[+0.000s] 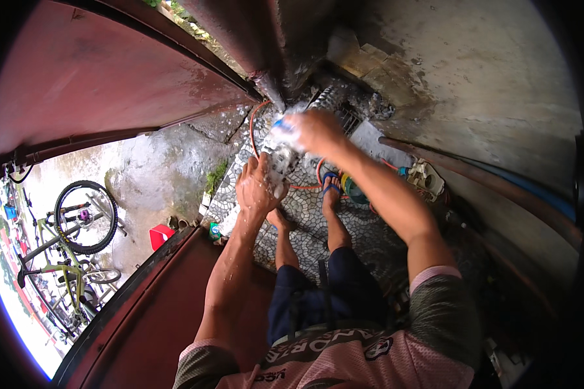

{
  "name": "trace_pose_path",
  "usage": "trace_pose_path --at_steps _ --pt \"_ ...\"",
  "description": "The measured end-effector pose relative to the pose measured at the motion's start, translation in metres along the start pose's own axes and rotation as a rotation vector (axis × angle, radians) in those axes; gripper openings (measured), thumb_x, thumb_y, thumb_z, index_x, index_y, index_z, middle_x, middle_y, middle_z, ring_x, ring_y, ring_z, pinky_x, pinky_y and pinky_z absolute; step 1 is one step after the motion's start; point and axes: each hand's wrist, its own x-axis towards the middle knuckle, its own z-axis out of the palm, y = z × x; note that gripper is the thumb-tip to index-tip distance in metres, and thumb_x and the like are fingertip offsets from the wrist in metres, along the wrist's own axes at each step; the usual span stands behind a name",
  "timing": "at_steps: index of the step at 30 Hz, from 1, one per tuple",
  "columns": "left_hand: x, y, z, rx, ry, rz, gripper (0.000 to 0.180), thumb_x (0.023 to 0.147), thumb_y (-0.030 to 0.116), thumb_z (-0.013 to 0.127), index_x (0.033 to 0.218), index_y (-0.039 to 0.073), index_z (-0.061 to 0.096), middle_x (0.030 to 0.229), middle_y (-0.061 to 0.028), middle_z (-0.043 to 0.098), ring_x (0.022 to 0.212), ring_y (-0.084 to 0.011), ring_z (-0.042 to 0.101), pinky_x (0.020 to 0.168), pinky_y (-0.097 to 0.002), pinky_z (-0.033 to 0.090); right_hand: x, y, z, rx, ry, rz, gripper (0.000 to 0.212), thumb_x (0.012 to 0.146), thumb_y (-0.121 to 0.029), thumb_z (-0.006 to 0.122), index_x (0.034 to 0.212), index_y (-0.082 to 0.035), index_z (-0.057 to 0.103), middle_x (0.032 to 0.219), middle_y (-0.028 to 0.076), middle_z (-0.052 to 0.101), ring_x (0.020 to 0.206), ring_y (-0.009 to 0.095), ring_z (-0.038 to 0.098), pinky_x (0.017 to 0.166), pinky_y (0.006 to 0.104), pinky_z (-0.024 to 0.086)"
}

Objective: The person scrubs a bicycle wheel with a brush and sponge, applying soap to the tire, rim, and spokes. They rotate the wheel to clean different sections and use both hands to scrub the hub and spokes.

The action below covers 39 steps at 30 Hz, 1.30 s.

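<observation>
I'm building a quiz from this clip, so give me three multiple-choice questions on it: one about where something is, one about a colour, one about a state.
1. Where does the bicycle stand?
A. at the far left
B. at the far right
C. between the feet

2. What colour is the small bucket on the wet ground?
A. yellow
B. red
C. white

3. How is the left hand?
A. hanging free
B. closed on the soapy item
C. flat on the floor

Answers: 1 A, it shows at the left rim. 2 B, plainly red. 3 B, its fingers wrap the foamy thing while the right hand rubs it.

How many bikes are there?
1 for sure: a green bike stands far left, past the red gate. More may be hidden behind it; the edge is too warped to tell.
</observation>
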Motion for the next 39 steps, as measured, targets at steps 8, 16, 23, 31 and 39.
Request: trace_pose_path --at_steps 8,16,23,31,39 --pt "0.009 -0.043 -0.019 -0.032 0.046 0.092 0.085 0.068 0.035 0.088 0.139 0.002 0.054 0.117 -0.0191 0.066 0.104 -0.0398 0.068 0.088 -0.0470 0.059 0.019 0.097 0.046 0.348 0.496 0.351 0.057 0.105 -0.062 0.051 0.088 -0.012 0.071 0.071 0.005 0.073 0.055 0.016 0.068 0.047 0.0336 0.054" --pt "0.042 -0.043 -0.013 -0.031 0.012 0.088 0.104 0.067 0.038 0.090 0.152 -0.002 0.046 0.138 -0.0244 0.064 0.116 -0.0427 0.068 0.098 -0.0467 0.058 0.015 0.068 0.077 0.861 0.625 0.196 0.050 0.100 -0.058 0.065 0.096 -0.010 0.076 0.081 0.011 0.077 0.065 0.020 0.073 0.056 0.0397 0.059" --pt "0.070 -0.022 -0.012 0.019 -0.003 0.021 0.104 0.068 0.038 0.090 0.152 -0.004 0.046 0.136 -0.0249 0.064 0.116 -0.0412 0.069 0.097 -0.0448 0.058 0.048 0.039 0.054 1.057 0.783 0.007 0.039 0.104 -0.042 0.064 0.117 -0.006 0.072 0.088 0.011 0.075 0.071 0.024 0.072 0.063 0.0382 0.064" --pt "0.098 0.023 -0.039 -0.037 -0.171 -0.076 0.097 0.073 0.042 0.086 0.158 0.020 0.043 0.135 -0.0209 0.065 0.120 -0.0397 0.067 0.098 -0.0485 0.057 0.036 0.012 0.043 0.958 0.922 0.127 0.040 0.101 -0.046 0.069 0.098 -0.007 0.075 0.083 0.009 0.074 0.068 0.017 0.069 0.059 0.0315 0.059" --pt "0.107 0.029 -0.010 0.117 -0.109 -0.041 0.109 0.072 0.041 0.085 0.162 0.014 0.031 0.141 -0.0200 0.063 0.118 -0.0376 0.069 0.095 -0.0467 0.059 0.018 0.032 0.046 0.665 0.871 0.135 0.055 0.103 -0.059 0.059 0.108 -0.008 0.077 0.081 0.015 0.075 0.074 0.021 0.076 0.065 0.0331 0.062"
